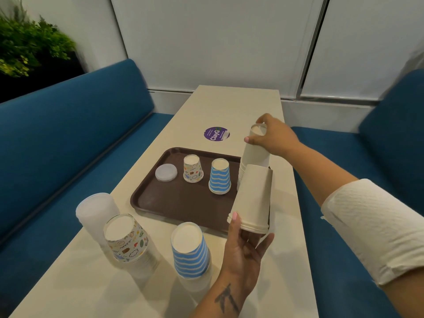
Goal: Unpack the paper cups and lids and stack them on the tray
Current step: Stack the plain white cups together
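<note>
Nearest, the left hand (243,246) curls round the rims of a short white cup stack (253,198), mouth-down and tilted toward 1 o'clock. Just beyond at 12, the right hand (273,136) grips the top of the taller white stack (255,154), upright on the tray's (160,203) right edge, near the counter (238,104) edge; open room lies left.
</note>
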Available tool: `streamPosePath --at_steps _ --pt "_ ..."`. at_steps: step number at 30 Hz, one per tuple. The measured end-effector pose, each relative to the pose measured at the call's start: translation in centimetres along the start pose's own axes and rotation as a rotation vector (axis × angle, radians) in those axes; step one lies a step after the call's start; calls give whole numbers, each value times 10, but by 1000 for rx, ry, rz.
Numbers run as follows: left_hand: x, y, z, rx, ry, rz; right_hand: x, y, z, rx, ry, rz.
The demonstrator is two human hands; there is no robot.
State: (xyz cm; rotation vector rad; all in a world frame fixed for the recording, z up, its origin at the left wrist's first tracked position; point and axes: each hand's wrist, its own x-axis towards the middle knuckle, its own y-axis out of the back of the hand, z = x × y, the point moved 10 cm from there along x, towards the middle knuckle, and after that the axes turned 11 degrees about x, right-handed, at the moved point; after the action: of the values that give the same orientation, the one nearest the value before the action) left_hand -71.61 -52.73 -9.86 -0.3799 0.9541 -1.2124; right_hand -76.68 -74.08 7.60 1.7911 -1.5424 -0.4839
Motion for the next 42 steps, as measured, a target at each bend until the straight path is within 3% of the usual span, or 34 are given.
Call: streamPosePath --at_steps 10,16,18,24,27,42 --pt "2 -4 4 14 -38 -22 -3 -4 9 -41 -15 -75" --pt "3 -20 14 26 -94 -62 -36 57 -26 125 165 184" --pt "2 -27 15 22 -101 -84 -50 63 -35 174 178 136" --pt "-6 -42 15 19 -129 -151 -84 37 -35 228 29 -241" --pt "-12 -45 16 23 -139 -162 -96 26 -33 215 -5 -321" --pt "-29 -49 15 -16 -88 -156 -98 27 -37 216 -53 -278"
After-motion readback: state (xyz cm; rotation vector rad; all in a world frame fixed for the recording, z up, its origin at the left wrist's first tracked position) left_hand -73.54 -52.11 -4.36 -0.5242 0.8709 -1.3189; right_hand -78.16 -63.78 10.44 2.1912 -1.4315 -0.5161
